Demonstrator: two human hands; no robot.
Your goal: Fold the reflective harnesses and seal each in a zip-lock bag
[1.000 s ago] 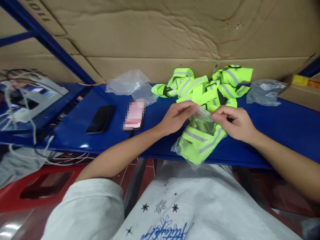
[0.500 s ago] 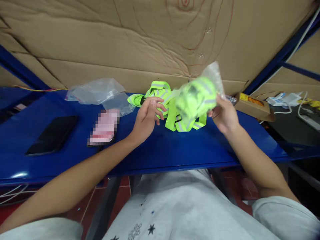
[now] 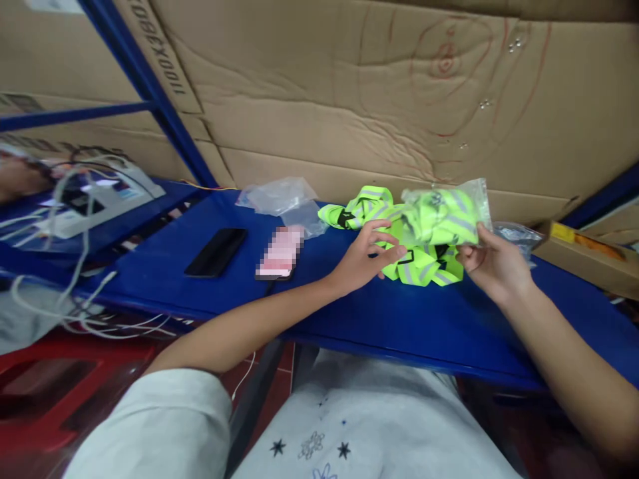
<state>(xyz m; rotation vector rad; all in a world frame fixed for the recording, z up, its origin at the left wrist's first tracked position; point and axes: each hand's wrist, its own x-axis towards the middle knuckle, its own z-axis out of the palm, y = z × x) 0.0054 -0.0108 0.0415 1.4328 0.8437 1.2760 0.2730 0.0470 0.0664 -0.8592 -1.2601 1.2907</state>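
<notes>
Pinched in my right hand (image 3: 496, 263) is the lower right corner of a clear plastic bag (image 3: 442, 214) with folded neon-yellow reflective straps inside. My left hand (image 3: 367, 256) has its fingers apart and holds nothing; it hovers by the near left side of loose neon-yellow reflective straps (image 3: 424, 269). These straps have grey stripes and black buckles, and they lie in a heap on the blue table (image 3: 344, 313). The held bag covers part of the heap.
Left of the straps lie an empty clear bag (image 3: 282, 197), a phone with a blurred screen (image 3: 280, 253) and a black phone (image 3: 216, 253). At right are another clear bag (image 3: 516, 234) and a cardboard box (image 3: 589, 256). White cables (image 3: 84, 219) crowd the far left. Cardboard (image 3: 299, 100) walls the back.
The view has swung left, bringing cables and a red stool into sight. The bag in my right hand, blurred before, now looks steadier and flatter. My left hand's fingers have spread toward the straps.
</notes>
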